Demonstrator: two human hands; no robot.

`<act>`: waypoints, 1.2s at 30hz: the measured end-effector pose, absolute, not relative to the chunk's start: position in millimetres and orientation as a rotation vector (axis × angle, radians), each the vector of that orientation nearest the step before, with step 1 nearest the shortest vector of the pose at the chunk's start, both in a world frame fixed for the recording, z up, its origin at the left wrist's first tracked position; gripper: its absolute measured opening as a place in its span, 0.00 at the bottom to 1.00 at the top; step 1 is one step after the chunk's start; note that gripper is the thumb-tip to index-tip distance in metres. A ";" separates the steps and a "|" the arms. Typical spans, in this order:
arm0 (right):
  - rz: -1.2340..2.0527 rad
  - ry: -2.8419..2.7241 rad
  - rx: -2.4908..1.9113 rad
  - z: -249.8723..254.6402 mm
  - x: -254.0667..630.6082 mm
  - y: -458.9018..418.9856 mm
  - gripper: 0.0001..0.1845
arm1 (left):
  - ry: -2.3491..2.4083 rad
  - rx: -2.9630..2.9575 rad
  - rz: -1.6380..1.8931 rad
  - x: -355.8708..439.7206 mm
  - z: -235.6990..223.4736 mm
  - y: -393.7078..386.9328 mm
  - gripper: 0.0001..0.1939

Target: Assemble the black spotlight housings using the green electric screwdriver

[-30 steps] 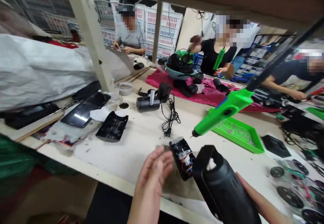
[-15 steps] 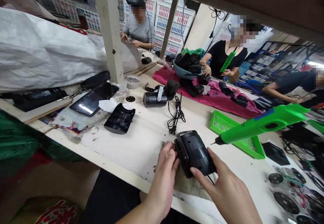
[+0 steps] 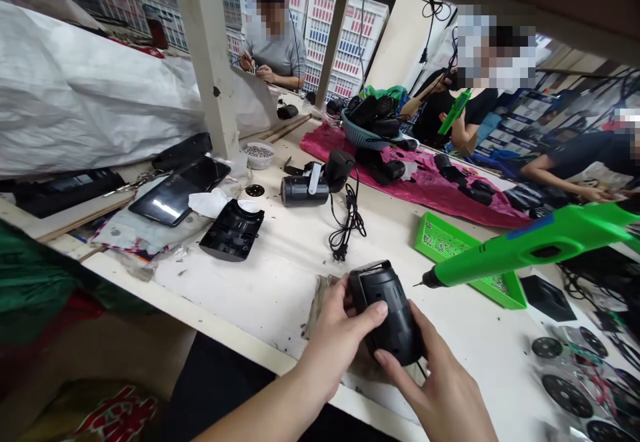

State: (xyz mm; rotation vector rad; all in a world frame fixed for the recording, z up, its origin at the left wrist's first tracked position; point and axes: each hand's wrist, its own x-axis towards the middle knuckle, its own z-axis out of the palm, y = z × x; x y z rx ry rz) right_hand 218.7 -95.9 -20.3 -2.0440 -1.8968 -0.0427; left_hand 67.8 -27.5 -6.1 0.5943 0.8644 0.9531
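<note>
A rounded black plastic housing (image 3: 385, 309) rests on the white workbench near the front edge, and both my hands grip it. My left hand (image 3: 340, 332) wraps its left side, thumb pressed across the top. My right hand (image 3: 433, 379) cups its lower right side with fingers curled under it. A green electric screwdriver (image 3: 530, 245) hangs just right of the housing, its bit pointing left, close to the casing but apart from it.
A green tray of screws (image 3: 450, 245) lies behind the screwdriver. A black cover (image 3: 233, 229), a black cylinder unit (image 3: 305, 190), a coiled cord (image 3: 347, 222) and a bowl of screws (image 3: 259, 155) sit farther back. Black discs (image 3: 565, 389) lie at right. Three other people work across the bench.
My right hand set the black housing down over the open unit with wires. Both hands closed round it, and the left thumb moved on top. The screwdriver swung right and levelled.
</note>
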 end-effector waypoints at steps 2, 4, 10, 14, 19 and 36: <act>-0.036 -1.850 -2.057 -24.3 220.0 -101.7 0.36 | 0.880 0.604 0.959 74.5 -7.0 -25.0 0.32; -0.077 -1.872 -2.017 -26.8 219.9 -104.4 0.36 | 0.858 0.569 0.983 82.8 -9.5 -24.3 0.33; -0.373 -1.934 -1.882 -24.1 212.4 -101.2 0.35 | 0.767 0.548 0.967 96.1 -18.6 -25.9 0.39; -0.367 -1.970 -1.856 -19.5 212.8 -100.4 0.36 | 0.788 0.598 0.948 96.6 -20.5 -22.2 0.36; -0.350 -1.904 -1.861 -18.0 213.3 -97.5 0.35 | 0.825 0.542 0.947 102.0 -19.1 -20.2 0.32; -0.156 -1.948 -1.930 -28.6 214.0 -96.3 0.48 | 0.909 0.470 0.944 114.3 -9.4 -19.2 0.30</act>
